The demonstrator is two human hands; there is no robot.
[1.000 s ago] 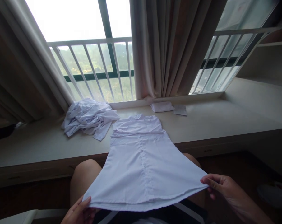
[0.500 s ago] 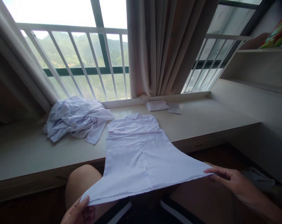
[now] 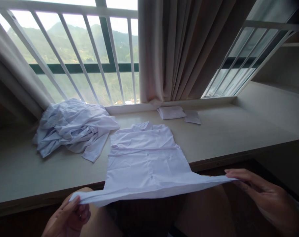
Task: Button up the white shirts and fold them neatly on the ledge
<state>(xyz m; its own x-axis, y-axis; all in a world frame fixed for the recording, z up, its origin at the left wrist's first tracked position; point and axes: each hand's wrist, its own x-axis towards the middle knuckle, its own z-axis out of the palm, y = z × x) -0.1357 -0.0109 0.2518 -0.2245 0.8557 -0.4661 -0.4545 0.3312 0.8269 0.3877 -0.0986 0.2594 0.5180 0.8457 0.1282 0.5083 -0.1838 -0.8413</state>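
Note:
A white button-up shirt (image 3: 144,161) lies with its collar end on the window ledge, and its lower part reaches over the front edge toward me. My left hand (image 3: 69,214) pinches one bottom corner of the hem between thumb and fingers. At the other corner, my right hand (image 3: 258,191) grips the hem the same way. Between the two hands the hem is stretched in a narrow raised band above my legs. Small buttons run down the shirt's middle, and a crosswise fold shows below the collar.
A crumpled heap of white clothing (image 3: 75,126) sits on the ledge (image 3: 238,128) to the left. Behind the shirt lie a folded white cloth (image 3: 171,112) and a small flat light piece (image 3: 192,117). Grey curtains (image 3: 184,49) and white railings (image 3: 72,52) stand at the back.
Both hands have risen a little and moved farther apart with the hem. The hem now bends up into a narrow band, where before it lay spread flat. My view has tipped downward.

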